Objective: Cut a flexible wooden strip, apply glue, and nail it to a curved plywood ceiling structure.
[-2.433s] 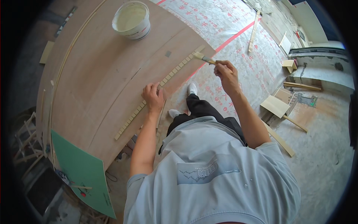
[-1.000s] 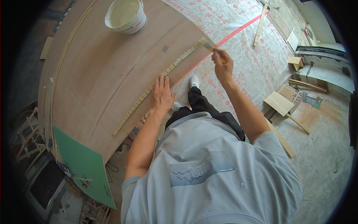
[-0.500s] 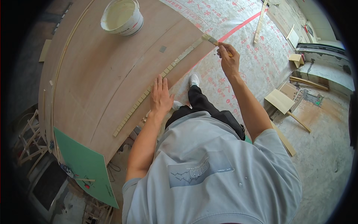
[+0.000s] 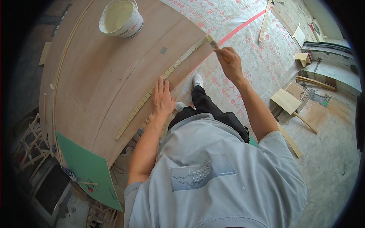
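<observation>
A long, notched pale wooden strip [image 4: 145,97] lies diagonally on a large plywood sheet [image 4: 91,78], its upper stretch coated in whitish paste. My left hand [image 4: 162,98] rests flat across the strip, fingers stretched out. My right hand [image 4: 229,62] grips a paintbrush [image 4: 212,41] by its yellow handle, the pale bristles at or just above the strip's upper end. At the back of the sheet stands a white bucket [image 4: 135,28] of cream-coloured paste.
A green board [image 4: 85,165] with small tools lies at lower left, near a heap of wooden offcuts [image 4: 30,140]. The floor [image 4: 235,72] has a printed covering with a red band. Small boards [image 4: 284,102] and battens [image 4: 315,84] lie at right.
My left hand has flattened out on the strip. My right hand has carried the brush up to the strip's far end, then pivoted it slightly. More of the strip's upper stretch looks coated.
</observation>
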The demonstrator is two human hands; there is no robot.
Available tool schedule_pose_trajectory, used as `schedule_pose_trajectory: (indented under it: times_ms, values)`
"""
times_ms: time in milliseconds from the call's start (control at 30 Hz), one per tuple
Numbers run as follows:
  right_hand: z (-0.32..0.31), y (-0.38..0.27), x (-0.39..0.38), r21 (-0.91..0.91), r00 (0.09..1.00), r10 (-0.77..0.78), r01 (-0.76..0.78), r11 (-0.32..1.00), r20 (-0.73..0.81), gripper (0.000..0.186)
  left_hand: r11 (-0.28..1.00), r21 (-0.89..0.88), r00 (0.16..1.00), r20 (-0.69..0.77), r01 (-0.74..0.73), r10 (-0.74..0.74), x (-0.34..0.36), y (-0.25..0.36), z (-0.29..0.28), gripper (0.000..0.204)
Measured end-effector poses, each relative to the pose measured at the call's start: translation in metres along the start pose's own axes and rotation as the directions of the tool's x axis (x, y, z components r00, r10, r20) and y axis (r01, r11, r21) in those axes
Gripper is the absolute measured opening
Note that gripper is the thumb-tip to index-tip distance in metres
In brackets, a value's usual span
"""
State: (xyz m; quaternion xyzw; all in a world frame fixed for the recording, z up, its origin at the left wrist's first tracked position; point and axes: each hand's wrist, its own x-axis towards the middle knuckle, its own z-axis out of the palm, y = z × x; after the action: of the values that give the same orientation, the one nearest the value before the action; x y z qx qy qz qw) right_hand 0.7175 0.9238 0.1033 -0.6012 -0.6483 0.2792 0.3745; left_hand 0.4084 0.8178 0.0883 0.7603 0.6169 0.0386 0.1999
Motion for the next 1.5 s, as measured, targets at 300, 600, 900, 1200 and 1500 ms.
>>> schedule_pose_trajectory:
  times_ms: [300, 600, 900, 1200, 1500]
  values:
    - [0.008, -0.006, -0.010, 0.023, 0.991, -0.094, 0.092, 0.996, 0.098, 0.014, 1.000, 0.017, 0.998, -0.057, -0.019, 0.020, -0.004, -0.008, 0.006, 0.071]
    - [-0.020, -0.014, 0.005, 0.088, 0.994, -0.080, 0.086, 0.992, -0.071, 0.017, 0.997, 0.065, 0.995, -0.090, -0.043, 0.049, 0.003, -0.003, 0.007, 0.073]
    - [-0.049, 0.037, 0.036, 0.753, 0.877, 0.474, -0.258, 0.605, -0.081, 0.028, 0.995, 0.083, 0.997, -0.044, -0.056, 0.059, 0.021, 0.014, 0.009, 0.079]
    - [-0.025, -0.097, 0.129, 0.630, 0.987, -0.101, 0.160, 0.760, -0.129, 0.020, 0.998, 0.062, 0.998, -0.059, 0.016, -0.012, 0.020, 0.023, 0.005, 0.085]
    - [0.155, -0.220, 0.275, 0.154, 0.778, -0.465, 0.444, 0.883, 0.423, 0.018, 0.997, -0.005, 0.996, 0.058, 0.073, -0.072, 0.018, 0.033, -0.010, 0.090]
